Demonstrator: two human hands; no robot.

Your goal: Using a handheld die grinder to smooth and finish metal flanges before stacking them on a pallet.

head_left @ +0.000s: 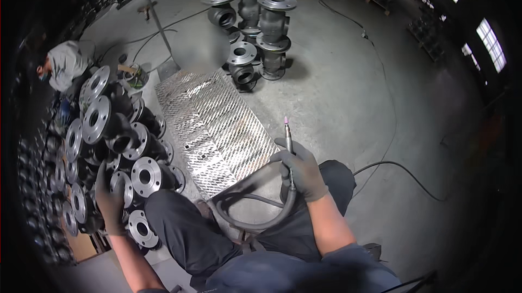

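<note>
My right hand (307, 173), in a dark grey glove, is closed around a slim pencil-shaped die grinder (288, 136). The grinder points up and away from me, with a small pink grinding tip (286, 120) at its end. From its lower end a thick grey hose (267, 223) loops across my lap. My left hand (110, 201), also gloved, is raised with thumb and fingers apart beside a stack of flanged metal valve bodies (98, 120). It overlaps some flanges in the picture; whether it touches one I cannot tell. Nearest to it is a drilled round flange (147, 176).
A ridged shiny metal tabletop (217, 124) lies ahead of my knees. More flanged valve bodies (273, 18) stand stacked on the floor beyond it. A person (66, 64) crouches at the far left. A black cable (402, 165) runs over the floor at right.
</note>
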